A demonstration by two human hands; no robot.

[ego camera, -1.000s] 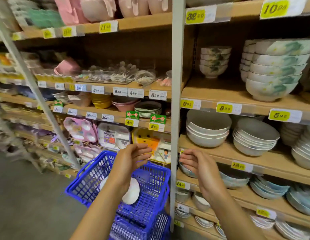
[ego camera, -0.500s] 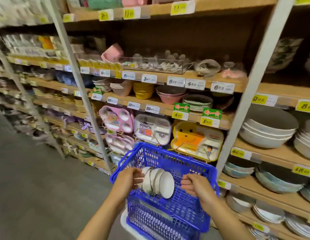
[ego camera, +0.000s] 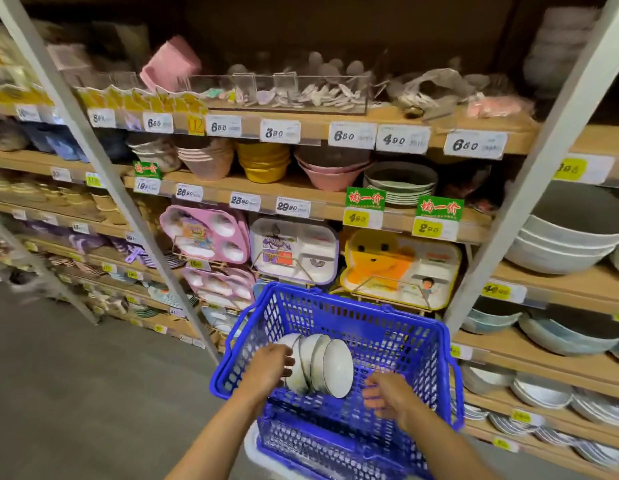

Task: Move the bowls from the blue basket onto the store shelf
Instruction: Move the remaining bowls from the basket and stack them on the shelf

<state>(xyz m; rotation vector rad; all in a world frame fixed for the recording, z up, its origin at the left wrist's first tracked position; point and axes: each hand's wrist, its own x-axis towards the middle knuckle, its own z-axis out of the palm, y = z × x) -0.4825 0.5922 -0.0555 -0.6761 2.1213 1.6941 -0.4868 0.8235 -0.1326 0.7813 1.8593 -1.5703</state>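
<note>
A blue plastic basket [ego camera: 398, 327] stands in front of me, low in the head view. Inside it a nested row of white bowls [ego camera: 330, 365] with thin dark rims lies on its side. My left hand [ego camera: 266, 370] reaches into the basket and touches the leftmost bowl of the row, fingers curled against it. My right hand [ego camera: 387, 396] is inside the basket just right of the bowls, fingers bent and apart, holding nothing. The store shelf [ego camera: 550, 285] with stacked white bowls is to the right.
Wooden shelves with price tags fill the view. Children's divided trays [ego camera: 294, 247] stand right behind the basket. Stacked large white bowls [ego camera: 564, 237] sit on the right shelves, behind a white upright post [ego camera: 529, 188]. Grey floor [ego camera: 76, 393] lies to the left.
My view turned left and down from the right-hand shelves onto the basket. Both hands dropped into the basket, the left one reaching the bowls, the right one coming close beside them.
</note>
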